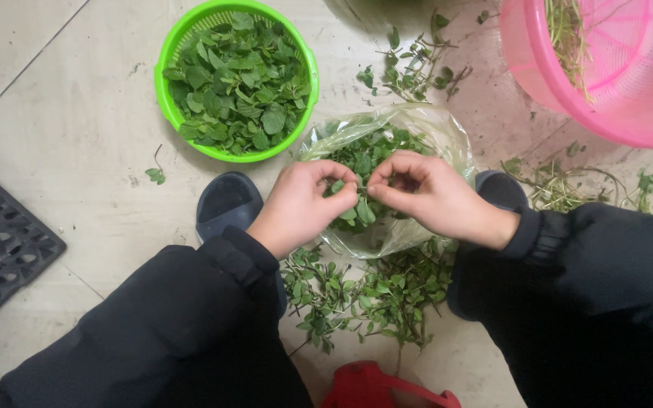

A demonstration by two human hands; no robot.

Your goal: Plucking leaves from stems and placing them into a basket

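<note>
Nearest us, our left hand [305,202] and right hand [425,195] pinch one leafy green sprig [362,198] over the clear plastic bag [447,140], catching falling leaves at centre frame.

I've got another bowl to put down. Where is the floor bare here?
Bare floor lies left of the green basket, up to the black mat. It is crowded around the plastic bag, the sprig pile and the pink basket.

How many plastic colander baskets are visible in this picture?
2. A green basket full of picked leaves stands on the floor at upper left; a pink basket holding stems is at upper right, partly cut off. Others may lie outside view.
</note>
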